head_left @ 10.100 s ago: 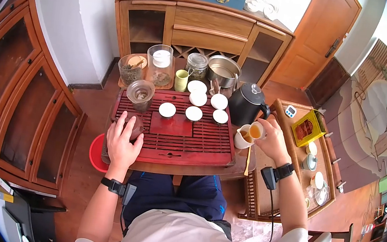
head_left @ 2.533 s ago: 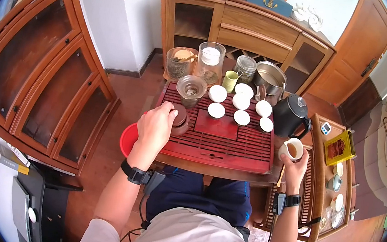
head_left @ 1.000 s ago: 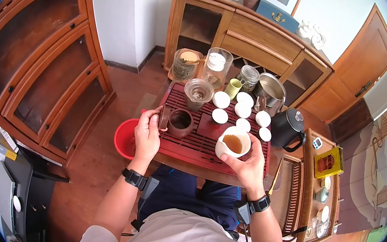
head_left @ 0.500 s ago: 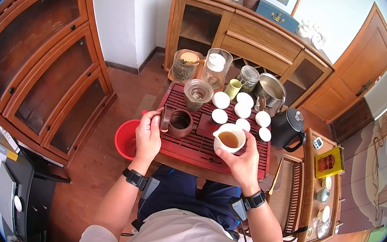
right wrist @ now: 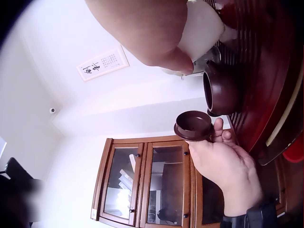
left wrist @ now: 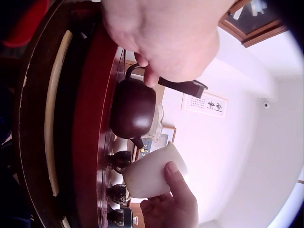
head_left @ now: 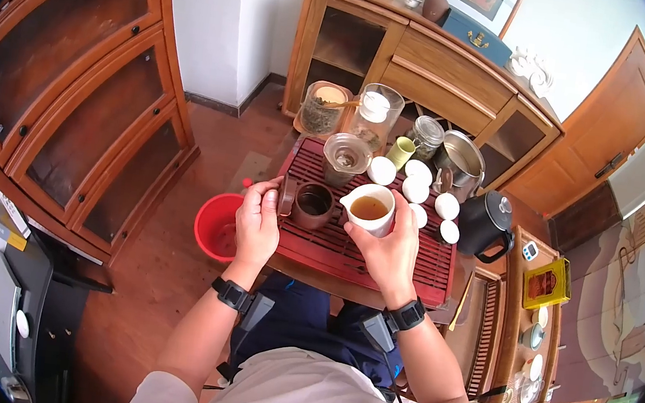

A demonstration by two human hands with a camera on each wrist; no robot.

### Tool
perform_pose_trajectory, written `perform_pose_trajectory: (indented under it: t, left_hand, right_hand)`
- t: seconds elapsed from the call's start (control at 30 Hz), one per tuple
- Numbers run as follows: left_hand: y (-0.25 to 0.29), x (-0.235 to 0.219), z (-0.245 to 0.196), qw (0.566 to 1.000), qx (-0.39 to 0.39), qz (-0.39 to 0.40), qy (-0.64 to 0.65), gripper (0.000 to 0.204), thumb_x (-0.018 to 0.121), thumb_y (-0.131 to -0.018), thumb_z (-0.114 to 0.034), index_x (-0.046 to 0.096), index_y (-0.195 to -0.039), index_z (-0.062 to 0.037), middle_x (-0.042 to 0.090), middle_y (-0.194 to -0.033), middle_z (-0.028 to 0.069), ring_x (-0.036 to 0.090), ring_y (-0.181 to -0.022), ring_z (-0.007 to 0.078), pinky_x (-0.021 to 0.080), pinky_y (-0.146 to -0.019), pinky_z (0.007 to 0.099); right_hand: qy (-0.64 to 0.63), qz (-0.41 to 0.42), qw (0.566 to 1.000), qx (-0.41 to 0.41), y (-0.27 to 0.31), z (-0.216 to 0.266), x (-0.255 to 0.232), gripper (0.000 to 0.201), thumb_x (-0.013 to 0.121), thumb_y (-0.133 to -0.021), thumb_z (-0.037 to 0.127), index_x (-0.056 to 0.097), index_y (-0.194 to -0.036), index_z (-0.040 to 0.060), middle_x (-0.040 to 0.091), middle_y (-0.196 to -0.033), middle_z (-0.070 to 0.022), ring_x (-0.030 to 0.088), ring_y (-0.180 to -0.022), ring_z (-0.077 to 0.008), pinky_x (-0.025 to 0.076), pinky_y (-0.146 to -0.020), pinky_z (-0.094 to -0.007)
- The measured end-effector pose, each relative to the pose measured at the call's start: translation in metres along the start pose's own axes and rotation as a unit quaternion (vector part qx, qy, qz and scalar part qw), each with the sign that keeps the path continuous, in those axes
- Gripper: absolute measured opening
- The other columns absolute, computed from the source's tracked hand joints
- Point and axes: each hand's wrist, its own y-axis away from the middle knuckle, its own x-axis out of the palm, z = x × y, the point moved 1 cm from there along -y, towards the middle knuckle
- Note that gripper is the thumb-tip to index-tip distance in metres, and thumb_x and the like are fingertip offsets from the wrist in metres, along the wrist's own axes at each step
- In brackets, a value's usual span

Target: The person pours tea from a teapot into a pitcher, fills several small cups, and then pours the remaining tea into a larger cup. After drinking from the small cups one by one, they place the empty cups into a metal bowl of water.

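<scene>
My left hand point(head_left: 257, 226) holds the brown teapot lid point(head_left: 287, 195) on edge, its hollow inside showing in the right wrist view. Right beside it the uncovered teapot point(head_left: 310, 220) sits upright on the slatted red tea tray point(head_left: 322, 266); its dark inside shows from above. In the left wrist view, my left fingertips are close by the handle of the teapot point(left wrist: 133, 109). My right hand point(head_left: 388, 254) grips a white pitcher point(head_left: 368, 226) of amber tea, thumb on its near side. The pitcher is raised above the tray, its lip towards the teapot.
Several small white-topped cups point(head_left: 416, 190) stand behind the pitcher. A glass with a strainer point(head_left: 343, 168) is behind the teapot, near tea jars point(head_left: 321, 117). A black kettle point(head_left: 485, 221) stands right, beside a side table with a yellow tin point(head_left: 547, 283). A red bucket point(head_left: 215, 224) is at left.
My left hand has taken the lid off the teapot. My right hand, earlier tipping a small vessel of tea at the pitcher, has brought the pitcher from the right leftward, close to the teapot.
</scene>
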Motion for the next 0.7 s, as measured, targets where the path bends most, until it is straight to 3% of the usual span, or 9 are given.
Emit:
perform_pose_trajectory:
  t: [0.03, 0.1, 0.7]
  left_hand:
    - [0.000, -0.001, -0.002, 1.000, -0.001, -0.002, 0.001, 0.028, 0.046, -0.116, -0.018, 0.062, -0.129, 0.0006, 0.071, -0.114, 0.0062, 0.067, -0.089, 0.0097, 0.059, -0.078, 0.0275]
    - [0.000, -0.002, -0.006, 0.996, -0.077, 0.011, 0.041, 0.021, 0.051, -0.113, -0.015, 0.063, -0.122, 0.0005, 0.074, -0.127, 0.0148, 0.071, -0.113, 0.0246, 0.055, -0.098, 0.0362]
    - [-0.001, -0.002, -0.019, 0.998, -0.054, 0.010, 0.013, 0.022, 0.053, -0.113, -0.016, 0.064, -0.122, 0.0005, 0.076, -0.123, 0.0146, 0.074, -0.107, 0.0241, 0.057, -0.092, 0.0360]
  right_hand:
    - [0.011, -0.003, 1.000, -0.001, 0.000, 0.001, 0.001, 0.089, 0.096, -0.071, 0.027, 0.054, -0.144, -0.0009, 0.064, -0.128, -0.0214, 0.062, -0.121, -0.0397, 0.052, -0.102, -0.0485]
    - [0.023, -0.005, 1.000, -0.005, -0.002, 0.003, 0.003, 0.089, 0.095, -0.071, 0.027, 0.054, -0.145, -0.0004, 0.063, -0.128, -0.0210, 0.061, -0.122, -0.0399, 0.051, -0.103, -0.0488]
    - [0.122, -0.003, 0.991, -0.056, -0.009, 0.016, 0.015, 0.091, 0.095, -0.068, 0.024, 0.057, -0.148, 0.0020, 0.061, -0.130, -0.0186, 0.060, -0.121, -0.0370, 0.051, -0.104, -0.0462]
